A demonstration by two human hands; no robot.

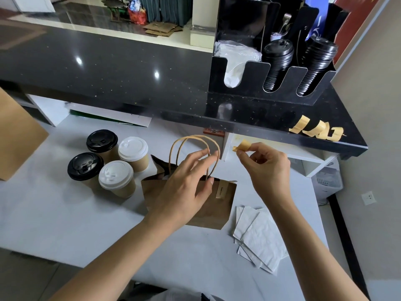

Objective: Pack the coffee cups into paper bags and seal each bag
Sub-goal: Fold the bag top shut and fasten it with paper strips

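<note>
A brown paper bag (219, 205) with twine handles (195, 140) stands on the white table (65, 218). One tan sticker strip (221, 190) lies over its top edge. My left hand (184, 185) holds the bag's top, thumb pressed on the rim, fingers by the handles. My right hand (267, 164) pinches a tan sticker strip (243, 146) just right of the handles. Left of the bag stand several kraft coffee cups: two with black lids (102, 141) (85, 164), two with white lids (133, 148) (115, 175).
More tan sticker strips (316, 128) stick to the black counter (108, 72) edge at right. A black organiser (273, 68) with lid stacks sits on the counter. White napkins (258, 233) lie right of the bag. Another brown bag (15, 137) stands at far left.
</note>
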